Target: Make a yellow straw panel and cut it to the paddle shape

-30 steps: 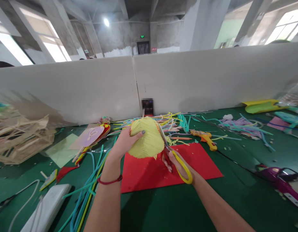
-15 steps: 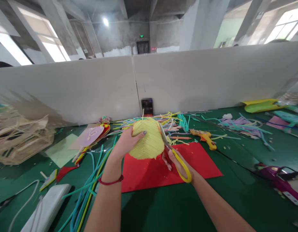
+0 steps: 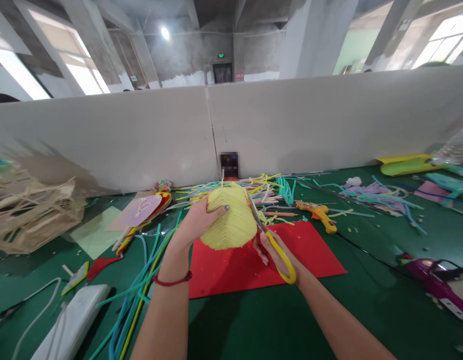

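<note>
My left hand [image 3: 197,220] grips a yellow ribbed, leaf-shaped piece [image 3: 233,225] by its left side, thumb lying across its face. The piece looks built of slanting strips meeting at a middle line. In my right hand [image 3: 272,252] is a pair of scissors [image 3: 282,257] with yellow handles. Their blades point up and away, lying along the right edge of the yellow piece; how far they are parted I cannot tell. Beneath both hands lies a red sheet [image 3: 223,277], with small crumbs on it.
Behind the hands lies a heap of coloured fuzzy stems [image 3: 269,192]. A yellow glue gun [image 3: 319,215] rests to the right, a purple tool [image 3: 437,280] beyond it. On the left are a white power strip [image 3: 71,322], long stems [image 3: 137,300] and a wooden-stick frame [image 3: 36,215].
Almost nothing differs. The yellow piece sits a touch lower, and the scissors have shifted very slightly at its right edge. Both hands keep their holds.
</note>
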A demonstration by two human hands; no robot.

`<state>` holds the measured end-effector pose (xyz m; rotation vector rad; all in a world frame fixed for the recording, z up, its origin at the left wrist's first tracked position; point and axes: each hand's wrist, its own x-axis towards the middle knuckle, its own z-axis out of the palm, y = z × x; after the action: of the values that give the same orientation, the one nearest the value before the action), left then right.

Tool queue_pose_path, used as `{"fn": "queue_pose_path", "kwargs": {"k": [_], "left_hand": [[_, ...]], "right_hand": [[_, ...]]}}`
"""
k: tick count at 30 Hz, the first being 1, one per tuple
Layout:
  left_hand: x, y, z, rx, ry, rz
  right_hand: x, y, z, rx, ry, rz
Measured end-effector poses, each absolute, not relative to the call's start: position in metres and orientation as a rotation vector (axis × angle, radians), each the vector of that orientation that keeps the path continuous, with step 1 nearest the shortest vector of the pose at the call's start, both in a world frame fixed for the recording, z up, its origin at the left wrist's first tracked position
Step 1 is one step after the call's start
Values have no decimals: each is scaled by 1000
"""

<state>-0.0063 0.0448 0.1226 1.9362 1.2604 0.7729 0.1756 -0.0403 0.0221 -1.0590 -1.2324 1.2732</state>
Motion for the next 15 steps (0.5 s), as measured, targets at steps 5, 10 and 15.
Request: {"fn": "queue_pose_path", "kwargs": {"k": [5, 10, 15], "left_hand": [[-6, 47, 120, 1921, 1238, 779], [-6, 48, 119, 1921, 1232, 781], [-7, 50, 117, 1940, 1275, 766]], "right_hand": [[173, -40, 22, -1099, -1150, 1313], [170, -40, 21, -1137, -1053, 1333], [165, -41, 28, -1217, -967, 1314]]}}
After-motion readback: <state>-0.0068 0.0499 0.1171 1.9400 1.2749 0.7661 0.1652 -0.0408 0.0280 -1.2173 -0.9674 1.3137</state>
